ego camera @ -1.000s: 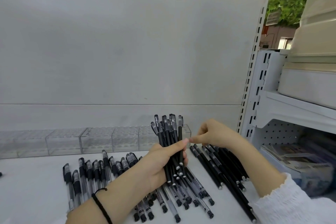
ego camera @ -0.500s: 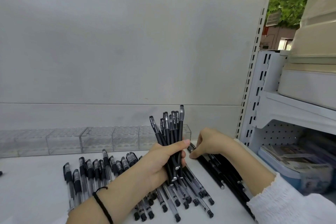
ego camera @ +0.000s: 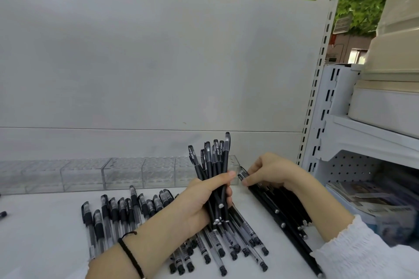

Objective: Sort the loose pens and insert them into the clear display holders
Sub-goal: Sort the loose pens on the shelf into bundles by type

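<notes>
My left hand (ego camera: 199, 201) grips a bundle of black pens (ego camera: 214, 179) upright at centre frame. Just right of it, my right hand (ego camera: 269, 172) pinches one black pen's cap (ego camera: 243, 174).

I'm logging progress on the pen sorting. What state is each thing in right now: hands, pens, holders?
Left hand: grips the bundle.
Bundle: black pens held upright, clip ends up.
Right hand: pinches the cap end of one black pen.
Black pile: lying on the shelf, under the right hand.
Clear pens: lying loose on the shelf.
Holders: in a row at the back, no pens seen in them.
</notes>
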